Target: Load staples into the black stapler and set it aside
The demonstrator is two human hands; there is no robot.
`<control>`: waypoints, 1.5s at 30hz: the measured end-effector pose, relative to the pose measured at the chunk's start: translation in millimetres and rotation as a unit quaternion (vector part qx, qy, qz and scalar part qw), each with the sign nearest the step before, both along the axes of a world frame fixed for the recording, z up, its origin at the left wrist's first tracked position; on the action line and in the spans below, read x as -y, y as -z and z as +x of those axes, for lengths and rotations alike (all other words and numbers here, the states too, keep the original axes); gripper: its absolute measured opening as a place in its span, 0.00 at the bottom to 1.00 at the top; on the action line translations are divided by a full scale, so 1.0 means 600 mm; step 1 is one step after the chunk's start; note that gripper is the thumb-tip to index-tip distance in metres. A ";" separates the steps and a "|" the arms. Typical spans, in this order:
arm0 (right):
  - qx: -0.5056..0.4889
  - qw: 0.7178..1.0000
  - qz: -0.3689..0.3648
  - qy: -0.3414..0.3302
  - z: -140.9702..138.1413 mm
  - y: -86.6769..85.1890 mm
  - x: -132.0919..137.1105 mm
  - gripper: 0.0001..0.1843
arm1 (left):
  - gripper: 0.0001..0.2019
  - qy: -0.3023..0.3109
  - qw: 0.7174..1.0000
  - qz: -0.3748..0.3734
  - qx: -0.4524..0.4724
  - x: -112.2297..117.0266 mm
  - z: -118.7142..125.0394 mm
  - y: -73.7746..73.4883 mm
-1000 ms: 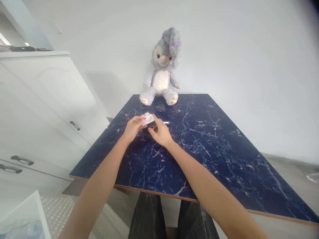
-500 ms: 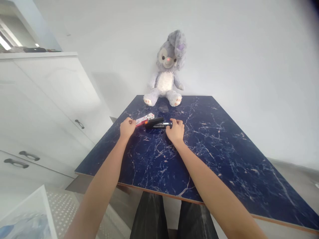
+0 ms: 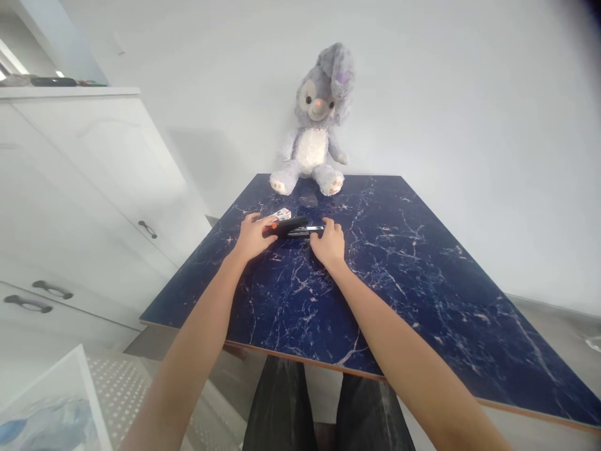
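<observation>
A black stapler with an orange spot near its left end lies mid-table, its upper arm raised at an angle over a lower part with a silver strip. My left hand has its thumb and fingers around the stapler's left end. At the right end of the lower part, my right hand grips between thumb and fingers. Just behind the stapler lies a small red and white box, partly covered by my left fingers.
A grey plush rabbit sits at the far edge of the dark blue marbled table, against the wall. White cabinets stand on the left. A white-framed bin is at the lower left.
My left hand has moved right, from the end of the red and white box to the stapler's left end. My right hand stays at the other end.
</observation>
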State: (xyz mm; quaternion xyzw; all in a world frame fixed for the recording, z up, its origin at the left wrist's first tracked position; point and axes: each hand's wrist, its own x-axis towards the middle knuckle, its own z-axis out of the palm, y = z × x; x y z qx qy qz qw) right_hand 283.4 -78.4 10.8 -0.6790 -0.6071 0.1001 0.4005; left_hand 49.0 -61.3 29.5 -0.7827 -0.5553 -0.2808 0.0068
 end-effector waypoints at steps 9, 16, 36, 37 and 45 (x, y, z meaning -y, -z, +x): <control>-0.066 0.993 -0.006 -0.094 -0.001 -0.003 -0.003 0.33 | 0.29 0.000 0.999 -0.018 0.032 -0.014 -0.006 0.007; -0.144 0.971 -0.036 -0.186 -0.018 -0.002 0.005 0.40 | 0.26 0.015 0.998 -0.010 0.055 -0.016 -0.007 0.003; -0.125 0.983 0.002 -0.135 -0.025 0.011 -0.006 0.35 | 0.19 -0.060 0.995 0.057 0.057 -0.013 -0.023 0.003; -0.122 0.984 0.001 -0.132 -0.025 0.010 -0.005 0.34 | 0.20 -0.066 0.992 0.078 0.079 -0.014 -0.020 0.002; -0.108 0.985 -0.006 -0.134 -0.025 0.011 -0.007 0.33 | 0.21 -0.065 0.997 0.047 0.019 -0.034 -0.007 0.014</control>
